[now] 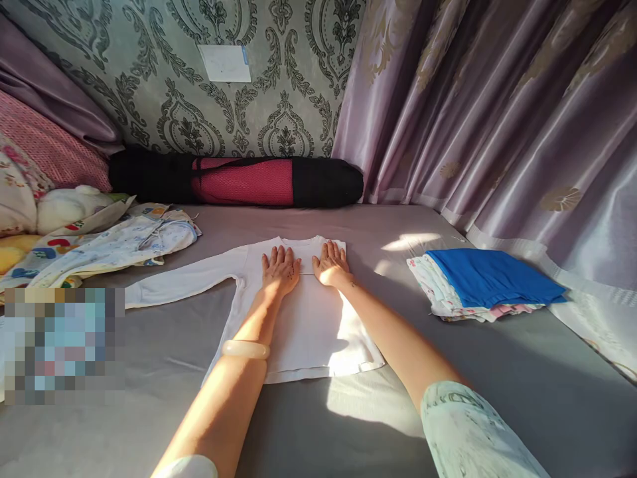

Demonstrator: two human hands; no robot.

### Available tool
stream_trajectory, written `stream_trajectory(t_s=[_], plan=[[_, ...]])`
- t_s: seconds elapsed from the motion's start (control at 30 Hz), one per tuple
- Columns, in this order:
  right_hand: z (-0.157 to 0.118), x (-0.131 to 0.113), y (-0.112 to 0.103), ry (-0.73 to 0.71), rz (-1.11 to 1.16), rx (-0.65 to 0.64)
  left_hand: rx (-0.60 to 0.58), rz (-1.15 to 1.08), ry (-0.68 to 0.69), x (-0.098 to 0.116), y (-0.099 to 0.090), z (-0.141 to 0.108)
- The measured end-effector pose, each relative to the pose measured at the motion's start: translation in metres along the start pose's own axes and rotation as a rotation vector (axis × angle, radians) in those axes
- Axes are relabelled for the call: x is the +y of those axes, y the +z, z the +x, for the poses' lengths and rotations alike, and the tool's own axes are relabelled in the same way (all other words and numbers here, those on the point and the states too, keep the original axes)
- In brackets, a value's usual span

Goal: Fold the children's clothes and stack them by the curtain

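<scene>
A white long-sleeved shirt [298, 332] lies spread on the grey bed sheet. One sleeve [184, 275] stretches out to the left. On the right no sleeve sticks out, and that side looks folded inward. My left hand [281, 269] rests flat on the upper part of the shirt with its fingers spread a little. Beside it, near the shirt's upper right edge, my right hand [331, 264] also lies flat, fingers pointing away from me. Neither hand grips the cloth. A pale bangle [245, 350] circles my left wrist.
To the right sits a stack of folded clothes with a blue garment [497, 275] on top. Patterned clothes [124, 242] and a plush toy [72, 207] are heaped at the left. A black and red rolled bag [243, 180] lies along the wall. Purple curtains [448, 99] hang at right.
</scene>
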State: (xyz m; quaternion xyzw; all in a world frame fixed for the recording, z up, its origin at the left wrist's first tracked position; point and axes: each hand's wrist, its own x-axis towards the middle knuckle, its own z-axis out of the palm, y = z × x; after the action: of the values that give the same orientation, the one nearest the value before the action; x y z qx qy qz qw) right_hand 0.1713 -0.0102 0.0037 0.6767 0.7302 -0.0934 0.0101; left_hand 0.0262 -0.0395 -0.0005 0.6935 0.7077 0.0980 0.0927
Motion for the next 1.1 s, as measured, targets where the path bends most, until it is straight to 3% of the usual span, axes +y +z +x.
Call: stream_trajectory(t_s=[0.17,0.37,0.53,0.6,0.7,0.83,0.93,1.1], plan=[[0.008,0.012,-0.004,0.048,-0.015,0.088,0.028,0.01,-0.054,-0.002,-0.007,0.0],[0.012,0.02,0.002,0.07,-0.023,0.049,-0.049,0.02,-0.086,-0.009,-0.005,-0.002],[0.01,0.014,-0.008,0.09,-0.052,-0.001,-0.088,-0.06,-0.11,-0.008,-0.008,0.002],[0.01,0.006,-0.011,0.054,-0.072,0.036,-0.037,-0.13,-0.131,-0.007,-0.01,0.004],[0.013,-0.008,-0.012,-0.053,-0.063,0.094,0.156,-0.252,-0.182,-0.008,-0.01,0.009],[0.021,-0.018,-0.007,-0.068,0.004,0.069,0.347,-0.388,-0.262,-0.017,-0.007,0.018],[0.025,-0.016,-0.002,-0.058,0.031,0.076,0.404,-0.432,-0.262,-0.027,-0.005,0.025],[0.028,-0.012,0.0,-0.059,0.019,0.061,0.389,-0.492,-0.289,-0.038,-0.007,0.028]])
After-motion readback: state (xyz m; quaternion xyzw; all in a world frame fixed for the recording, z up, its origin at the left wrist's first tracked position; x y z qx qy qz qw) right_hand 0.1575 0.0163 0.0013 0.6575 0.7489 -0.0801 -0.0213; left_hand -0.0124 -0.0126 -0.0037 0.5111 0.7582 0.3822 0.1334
